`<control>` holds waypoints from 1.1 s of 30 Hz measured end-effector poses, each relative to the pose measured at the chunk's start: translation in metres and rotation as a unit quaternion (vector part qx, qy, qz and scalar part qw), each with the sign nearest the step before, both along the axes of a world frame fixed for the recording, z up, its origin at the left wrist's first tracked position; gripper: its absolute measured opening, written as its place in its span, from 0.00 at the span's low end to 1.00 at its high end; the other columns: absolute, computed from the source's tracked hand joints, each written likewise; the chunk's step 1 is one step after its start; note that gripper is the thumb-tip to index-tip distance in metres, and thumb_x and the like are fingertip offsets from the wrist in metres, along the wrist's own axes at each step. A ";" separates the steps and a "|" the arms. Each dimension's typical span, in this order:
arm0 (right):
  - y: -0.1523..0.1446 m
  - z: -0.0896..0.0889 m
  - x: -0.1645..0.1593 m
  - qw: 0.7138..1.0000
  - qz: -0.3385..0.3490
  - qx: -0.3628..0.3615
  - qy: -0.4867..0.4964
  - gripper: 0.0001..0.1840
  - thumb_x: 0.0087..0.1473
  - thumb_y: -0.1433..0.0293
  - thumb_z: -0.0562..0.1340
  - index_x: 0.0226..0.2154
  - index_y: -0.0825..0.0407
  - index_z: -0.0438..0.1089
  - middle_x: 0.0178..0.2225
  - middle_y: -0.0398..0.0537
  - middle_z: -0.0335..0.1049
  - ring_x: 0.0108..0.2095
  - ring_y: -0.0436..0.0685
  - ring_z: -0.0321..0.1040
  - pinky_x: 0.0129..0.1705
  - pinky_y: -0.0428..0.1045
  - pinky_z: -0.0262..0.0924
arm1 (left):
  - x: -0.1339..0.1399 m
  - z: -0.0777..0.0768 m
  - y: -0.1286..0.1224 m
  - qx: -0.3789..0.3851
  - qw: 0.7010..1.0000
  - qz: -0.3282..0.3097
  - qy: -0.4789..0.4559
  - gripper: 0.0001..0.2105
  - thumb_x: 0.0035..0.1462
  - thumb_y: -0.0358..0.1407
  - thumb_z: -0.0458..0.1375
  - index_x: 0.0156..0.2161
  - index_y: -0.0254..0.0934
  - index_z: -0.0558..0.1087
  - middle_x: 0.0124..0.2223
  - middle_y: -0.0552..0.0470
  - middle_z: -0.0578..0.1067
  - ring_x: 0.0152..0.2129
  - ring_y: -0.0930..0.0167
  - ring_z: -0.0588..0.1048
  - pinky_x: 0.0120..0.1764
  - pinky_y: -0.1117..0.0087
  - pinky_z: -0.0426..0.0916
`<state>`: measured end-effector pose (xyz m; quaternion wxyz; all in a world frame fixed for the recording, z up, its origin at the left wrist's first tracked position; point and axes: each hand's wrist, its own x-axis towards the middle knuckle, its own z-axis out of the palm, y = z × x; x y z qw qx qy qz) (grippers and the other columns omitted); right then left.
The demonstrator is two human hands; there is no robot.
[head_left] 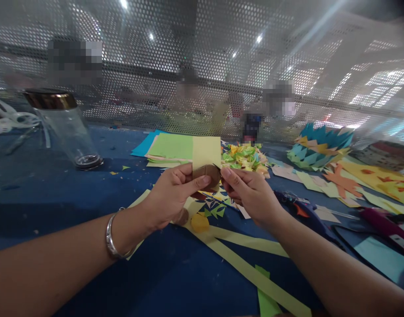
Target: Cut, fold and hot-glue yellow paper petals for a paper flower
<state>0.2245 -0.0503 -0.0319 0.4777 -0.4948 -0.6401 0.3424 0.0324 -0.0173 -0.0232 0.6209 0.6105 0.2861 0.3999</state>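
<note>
Head view suggests work midway: cut scraps [244, 156] lie heaped, while above the blue table [182, 288] the left hand [174, 190] pinches a brown disc [215, 175] against apparently uncut yellow paper [206, 149], the right hand [251, 188] a thin dark item [216, 166] at its edge.

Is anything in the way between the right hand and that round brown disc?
Nothing visible blocks it: the right hand is right at the edge of the brown disc, which the left hand grips. Only a thin dark tip, seemingly pinched in the right hand and too small to identify, shows between them.
</note>
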 end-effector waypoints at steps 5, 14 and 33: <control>-0.001 0.001 0.000 1.000 0.000 0.002 0.006 0.28 0.60 0.45 0.57 0.23 0.51 0.62 0.17 0.36 0.49 0.17 0.45 0.42 0.18 0.46 0.38 | 0.000 0.000 0.000 -0.003 1.000 -0.010 -0.006 0.14 0.57 0.41 0.65 0.46 0.38 0.79 0.43 0.48 0.82 0.39 0.69 0.78 0.37 0.73 0.70; 0.000 0.002 0.001 1.000 0.015 0.005 0.009 0.28 0.61 0.47 0.58 0.22 0.51 0.60 0.18 0.36 0.48 0.18 0.45 0.40 0.18 0.46 0.37 | -0.001 -0.002 0.002 -0.007 1.000 -0.018 -0.006 0.13 0.57 0.40 0.65 0.47 0.39 0.79 0.43 0.47 0.82 0.40 0.68 0.78 0.37 0.71 0.70; -0.001 0.008 0.006 0.995 -0.006 0.049 -0.086 0.29 0.63 0.48 0.56 0.20 0.52 0.59 0.18 0.36 0.47 0.19 0.45 0.43 0.20 0.46 0.40 | -0.005 0.004 0.005 0.054 0.997 0.035 0.035 0.06 0.55 0.37 0.66 0.34 0.35 0.80 0.28 0.54 0.78 0.23 0.76 0.67 0.27 0.73 0.59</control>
